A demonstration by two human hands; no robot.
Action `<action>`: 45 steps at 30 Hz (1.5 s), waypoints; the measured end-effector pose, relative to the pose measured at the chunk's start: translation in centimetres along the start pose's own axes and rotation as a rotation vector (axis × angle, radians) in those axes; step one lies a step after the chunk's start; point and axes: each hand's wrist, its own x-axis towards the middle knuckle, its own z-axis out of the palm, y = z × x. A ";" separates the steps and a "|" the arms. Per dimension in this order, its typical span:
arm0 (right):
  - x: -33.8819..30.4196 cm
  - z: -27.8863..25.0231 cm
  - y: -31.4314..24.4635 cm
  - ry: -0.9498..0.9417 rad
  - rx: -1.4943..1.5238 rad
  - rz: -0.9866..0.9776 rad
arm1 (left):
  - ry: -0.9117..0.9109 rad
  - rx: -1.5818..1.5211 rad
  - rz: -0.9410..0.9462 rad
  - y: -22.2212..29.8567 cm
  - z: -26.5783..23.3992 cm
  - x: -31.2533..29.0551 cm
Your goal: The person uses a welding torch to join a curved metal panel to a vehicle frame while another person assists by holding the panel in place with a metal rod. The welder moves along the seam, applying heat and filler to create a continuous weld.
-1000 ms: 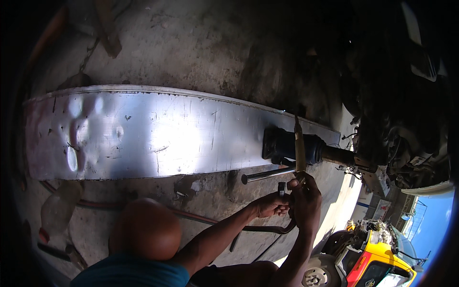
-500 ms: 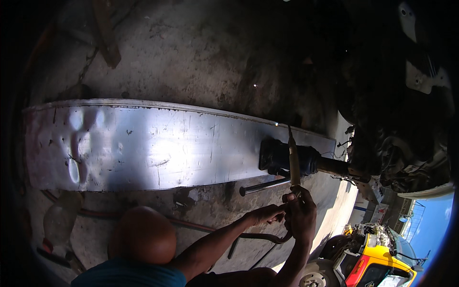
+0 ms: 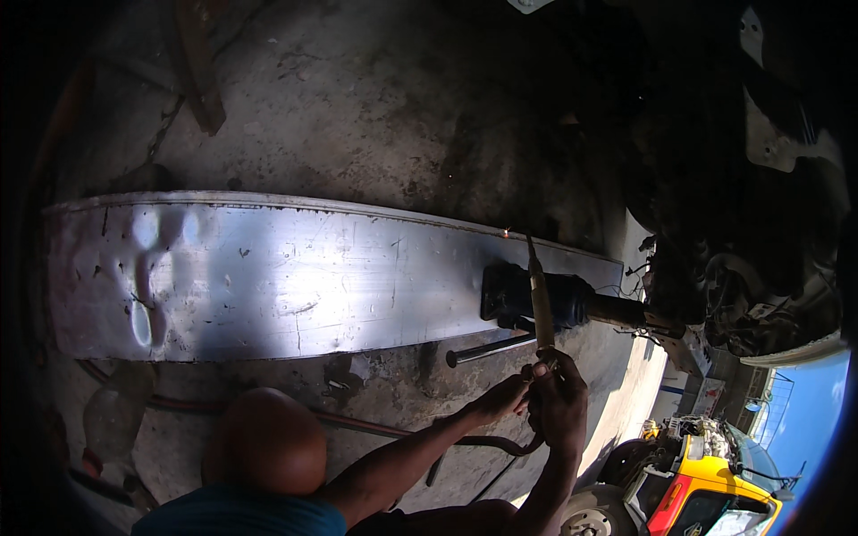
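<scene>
My right hand (image 3: 563, 397) is wrapped round the handle end of a gas torch (image 3: 542, 308), a long slim tool with a narrow pointed tip. At the same end, my left hand (image 3: 500, 399) has its fingers curled against the torch's rear fittings. The tip points away from me, over the far edge of a long silvery metal panel (image 3: 357, 295). A small orange glow (image 3: 506, 233) shows on that edge, just left of the tip. Under the torch, a dark bottle jack (image 3: 559, 299) lies across the panel's right part.
A hose (image 3: 375, 427) runs along the concrete floor (image 3: 375, 116). A metal bar (image 3: 492, 348) sticks out near the jack. Dark vehicle parts (image 3: 751, 295) crowd the right. A yellow and red truck (image 3: 715, 482) stands at lower right. A rounded bare shape (image 3: 268, 438) fills the lower left.
The torch tip has shifted slightly left, and both hands remain on the torch. The white spot on the panel's edge now looks orange. A bright speck over the floor has dimmed.
</scene>
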 end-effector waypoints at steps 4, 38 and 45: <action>0.1 0.0 0.2 0.010 0.001 0.023 | 0.014 -0.039 -0.024 1.9 1.3 -0.2; 0.7 0.8 0.5 0.093 -0.237 -0.105 | 0.075 -0.770 -0.189 2.7 0.3 -2.2; 0.4 0.7 0.8 0.074 -0.187 -0.102 | 0.129 -0.761 -0.209 2.5 0.5 -2.1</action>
